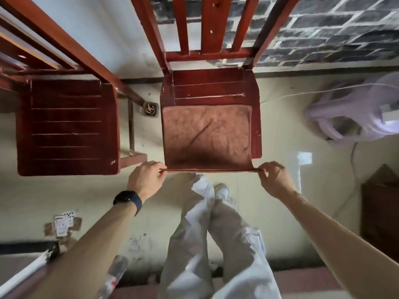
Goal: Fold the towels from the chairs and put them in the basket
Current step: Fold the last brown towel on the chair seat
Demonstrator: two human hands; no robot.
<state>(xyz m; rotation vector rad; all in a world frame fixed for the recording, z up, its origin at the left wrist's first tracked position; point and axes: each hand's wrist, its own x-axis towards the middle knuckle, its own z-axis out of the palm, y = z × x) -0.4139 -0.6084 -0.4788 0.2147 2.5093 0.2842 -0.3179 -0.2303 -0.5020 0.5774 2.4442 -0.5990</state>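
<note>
— Pale trousers [216,251] and a white shoe [222,192] sit closest to the lens, with both bare forearms reaching forward past them. What are the hands doing?

— Each one pinches a near corner of a towel [207,134]. The left hand [145,176], with a dark watch [127,200] on its wrist, is closed on the left corner; the right hand [274,176] is closed on the right corner, thumb and fingers pressed together over the cloth.

— And the towel itself?

— Pinkish brown, slightly fuzzy, roughly square. It lies spread over the front part of the seat of the middle chair [210,85], a red-brown wooden one. One dark crease runs diagonally across it. The near edge is pulled taut between the two hands and looks like a thin doubled line, lifted just off the seat's front edge.

— Anything beside it?

— A second chair [67,126] of the same wood stands to the left, its slatted seat bare. On the right of the floor lies something pale lilac [354,113]; I cannot tell what it is.
</note>
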